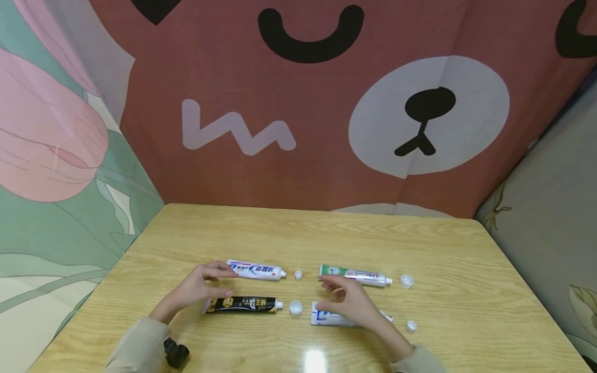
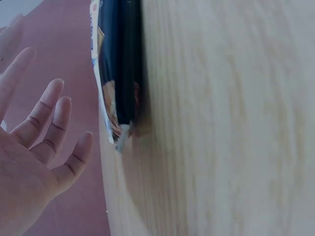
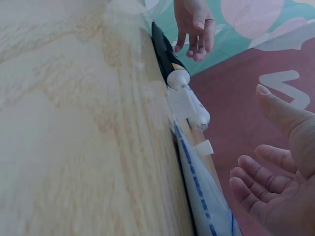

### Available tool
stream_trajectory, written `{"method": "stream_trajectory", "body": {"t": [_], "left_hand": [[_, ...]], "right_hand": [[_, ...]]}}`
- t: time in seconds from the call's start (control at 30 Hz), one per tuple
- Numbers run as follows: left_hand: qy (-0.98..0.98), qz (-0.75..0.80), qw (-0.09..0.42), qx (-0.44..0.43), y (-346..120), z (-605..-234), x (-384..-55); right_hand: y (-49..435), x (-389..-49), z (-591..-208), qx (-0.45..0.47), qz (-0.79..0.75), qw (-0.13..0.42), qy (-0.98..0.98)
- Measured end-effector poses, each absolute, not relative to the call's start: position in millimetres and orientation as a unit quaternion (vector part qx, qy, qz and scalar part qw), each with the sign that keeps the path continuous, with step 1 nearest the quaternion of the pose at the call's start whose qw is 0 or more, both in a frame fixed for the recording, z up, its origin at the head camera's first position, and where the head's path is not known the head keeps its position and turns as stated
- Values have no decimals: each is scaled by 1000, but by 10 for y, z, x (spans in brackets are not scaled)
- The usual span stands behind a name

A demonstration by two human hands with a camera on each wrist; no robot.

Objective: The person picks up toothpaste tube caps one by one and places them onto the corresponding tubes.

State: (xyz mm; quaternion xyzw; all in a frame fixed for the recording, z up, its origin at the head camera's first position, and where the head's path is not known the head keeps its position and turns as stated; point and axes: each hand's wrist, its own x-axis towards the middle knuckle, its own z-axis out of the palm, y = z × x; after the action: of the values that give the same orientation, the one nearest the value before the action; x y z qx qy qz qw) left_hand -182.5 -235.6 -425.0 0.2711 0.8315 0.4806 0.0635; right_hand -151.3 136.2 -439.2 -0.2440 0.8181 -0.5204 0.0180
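Observation:
My left hand (image 1: 200,286) hovers with relaxed fingers around the left ends of a black toothpaste tube (image 1: 247,304) and a white-and-blue toothpaste tube (image 1: 258,270) behind it. In the left wrist view its spread fingers hold nothing, beside the black tube (image 2: 120,59). My right hand (image 1: 350,303), fingers loosely bent and holding nothing, is over a white toothpaste tube (image 1: 322,315) at front right and hides its middle. Behind that hand lies a green-and-white toothpaste tube (image 1: 366,276). All these tubes lie flat, nozzles bare and pointing right.
Beyond the nozzles sit white caps: a small one (image 1: 298,275) at back left, a wider one (image 1: 296,308) in front of it, one (image 1: 407,281) at back right and one (image 1: 411,326) at front right. The wooden table (image 1: 326,233) meets a bear-patterned cloth (image 1: 317,171) behind.

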Motion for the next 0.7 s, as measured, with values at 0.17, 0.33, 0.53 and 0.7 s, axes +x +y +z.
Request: {"method": "stream_trajectory", "body": {"t": [0.17,0.33,0.53,0.7], "left_hand": [[829,485,82,267,-2381,-4271,-1846],[836,479,102,249,-2386,-4275,-1837],[829,487,123,248,-2380,-4294,-1836],[834,475,125,249,-2373,-4313,-1838]], "right_hand": [[1263,-1536,-4392,-250,-496,16,832],[1170,-1548,-4410,-253,-454,13,854],[1081,-1534,-4429,-247,-406,12,880],[1009,-1520,-4422,-250,-371,9,894]]}}
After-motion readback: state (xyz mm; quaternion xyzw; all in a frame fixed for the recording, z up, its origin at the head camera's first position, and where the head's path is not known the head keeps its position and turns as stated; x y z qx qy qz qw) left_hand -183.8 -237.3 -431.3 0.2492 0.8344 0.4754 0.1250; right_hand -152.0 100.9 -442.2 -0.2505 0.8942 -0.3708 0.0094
